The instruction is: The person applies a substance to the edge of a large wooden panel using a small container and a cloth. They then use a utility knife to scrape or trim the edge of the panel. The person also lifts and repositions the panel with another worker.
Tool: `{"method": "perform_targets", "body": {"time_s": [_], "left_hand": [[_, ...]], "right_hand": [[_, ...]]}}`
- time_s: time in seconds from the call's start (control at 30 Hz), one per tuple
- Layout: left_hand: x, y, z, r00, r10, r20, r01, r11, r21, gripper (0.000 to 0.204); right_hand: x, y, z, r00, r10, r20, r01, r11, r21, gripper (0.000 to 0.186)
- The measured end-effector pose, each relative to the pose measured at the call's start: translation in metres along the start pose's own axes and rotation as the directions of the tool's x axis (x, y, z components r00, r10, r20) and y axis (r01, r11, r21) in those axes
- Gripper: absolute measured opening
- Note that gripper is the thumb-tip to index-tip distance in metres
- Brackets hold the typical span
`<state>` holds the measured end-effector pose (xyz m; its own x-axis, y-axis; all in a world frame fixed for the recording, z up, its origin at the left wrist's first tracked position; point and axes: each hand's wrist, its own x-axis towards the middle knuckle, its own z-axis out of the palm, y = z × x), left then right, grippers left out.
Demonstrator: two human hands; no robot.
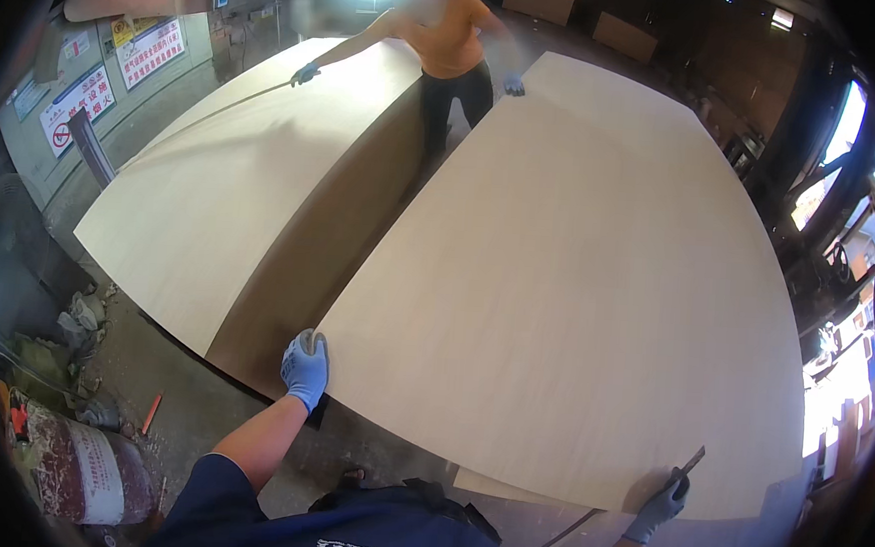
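A large pale plywood sheet (567, 281) spreads out before me. My left hand (304, 368), in a light blue and grey glove, is closed on its near left corner. At the near right edge, my right hand (662, 506), also gloved, is closed around a long thin stick (574, 526). The stick's tip lies over the sheet, and its other end runs down beside my body. Across the sheet stands a co-worker in an orange top (452, 34). One gloved hand of theirs (513, 85) is by the far left corner; the other holds a long thin rod (227, 110).
Left of the sheet stands another pale board (233, 181) with a brown side face, divided from mine by a narrow gap. A stained drum (85, 468) and a red stick-like object (151, 413) are at the lower left. Metal framework and bright windows line the right.
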<state>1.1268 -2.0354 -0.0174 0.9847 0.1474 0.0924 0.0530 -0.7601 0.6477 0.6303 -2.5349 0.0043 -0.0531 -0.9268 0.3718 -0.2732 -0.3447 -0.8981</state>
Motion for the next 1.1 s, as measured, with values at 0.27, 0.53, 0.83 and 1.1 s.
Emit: {"method": "perform_targets", "body": {"time_s": [0.27, 0.53, 0.83, 1.1], "left_hand": [[0.001, -0.012, 0.010, 0.991, 0.117, -0.059, -0.120, 0.990, -0.068, 0.042], [0.015, -0.033, 0.022, 0.982, 0.190, 0.012, -0.184, 0.962, -0.202, 0.039], [0.013, -0.018, 0.017, 0.981, 0.193, 0.012, -0.182, 0.945, -0.271, 0.039], [-0.016, -0.001, 0.012, 0.981, 0.182, -0.069, -0.183, 0.983, 0.000, 0.043]], "right_hand": [[-0.010, -0.035, 0.018, 0.998, 0.006, -0.055, -0.014, 0.989, -0.149, 0.019], [-0.040, -0.058, 0.042, 0.983, -0.052, -0.178, -0.005, 0.952, -0.305, 0.014], [-0.039, -0.053, 0.038, 0.975, -0.091, -0.200, 0.032, 0.958, -0.283, 0.016], [-0.018, -0.008, 0.017, 0.999, 0.038, 0.024, -0.036, 0.998, -0.056, 0.023]]}}
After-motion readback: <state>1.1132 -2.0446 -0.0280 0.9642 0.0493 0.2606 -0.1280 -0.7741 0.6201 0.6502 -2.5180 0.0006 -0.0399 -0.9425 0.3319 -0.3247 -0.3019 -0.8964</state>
